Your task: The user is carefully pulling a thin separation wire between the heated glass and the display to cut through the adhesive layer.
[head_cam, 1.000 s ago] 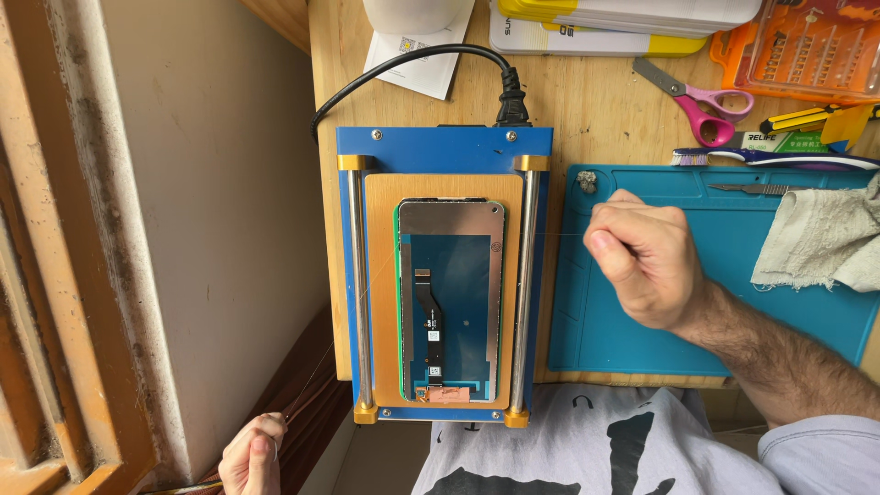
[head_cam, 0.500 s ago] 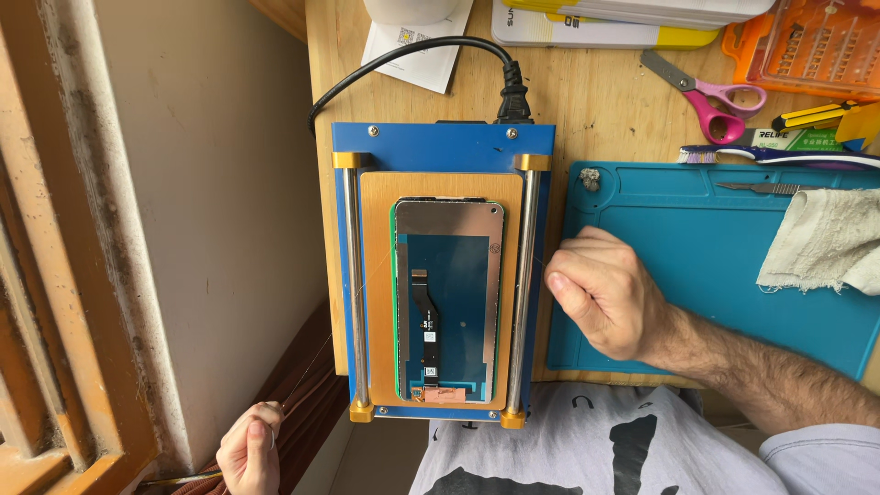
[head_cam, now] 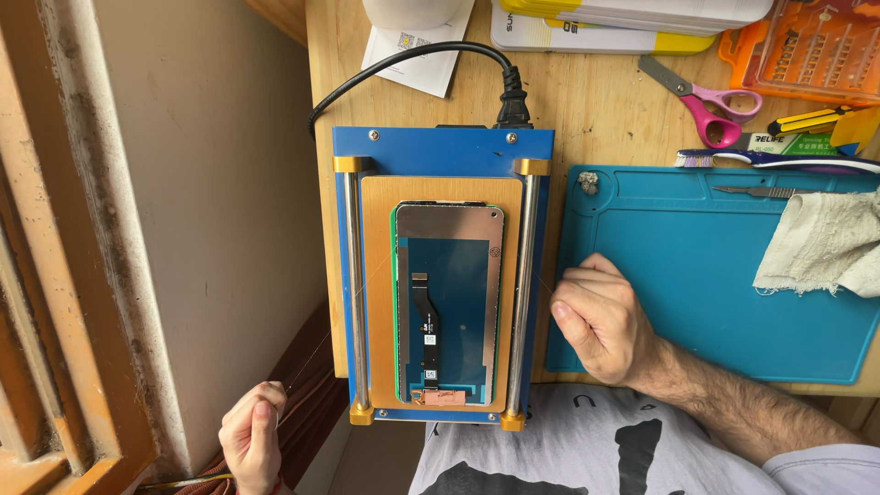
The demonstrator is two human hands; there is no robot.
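Observation:
A phone screen [head_cam: 449,302] lies face down, with its flex cable showing, on the orange plate of a blue separator machine [head_cam: 440,151]. A thin wire [head_cam: 307,367] runs slantwise across the plate and the screen's lower part. My left hand [head_cam: 249,435] is off the desk's left edge, low down, fingers pinched on one end of the wire. My right hand [head_cam: 600,321] is fisted at the left edge of the teal mat [head_cam: 697,275], just right of the machine's right rail, and pinches the other end.
A black power cord [head_cam: 412,60] plugs into the machine's far side. Pink-handled scissors [head_cam: 710,101], an orange parts case [head_cam: 807,46], a toothbrush [head_cam: 779,160], a scalpel [head_cam: 761,192] and a white rag [head_cam: 825,243] lie at the right. A wall and wooden frame [head_cam: 55,275] stand left.
My right hand has moved toward me and to the left, from the mat's middle height to its near left edge. My left hand has stayed low at the left.

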